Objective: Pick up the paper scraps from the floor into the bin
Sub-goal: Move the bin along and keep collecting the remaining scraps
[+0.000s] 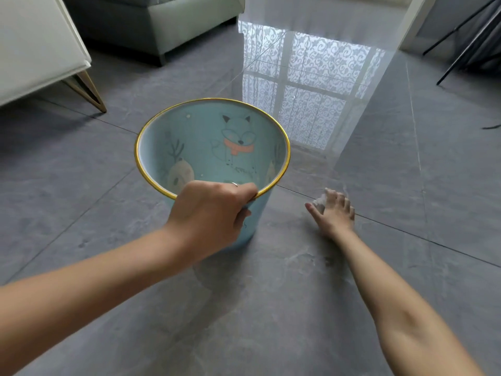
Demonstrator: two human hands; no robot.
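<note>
Head view looks down at the grey tiled floor (298,308), which fills most of the frame, with a pale sofa (176,20) at the upper left. At centre the blue bin (162,147) with a gold rim stands upright on the tiles, and no scraps show inside it. Your left hand (214,210) grips the bin's near rim, fingers hooked over the edge into the bin and thumb pressed on the outer wall. That forearm reaches in from the lower left of the frame. Your right hand (334,213) lies palm down on the floor just right of the bin, arm stretched in from the lower right. Its thumb and forefinger close around a small white paper scrap (320,202) that sits on the tile, the other fingers spread beyond it.
</note>
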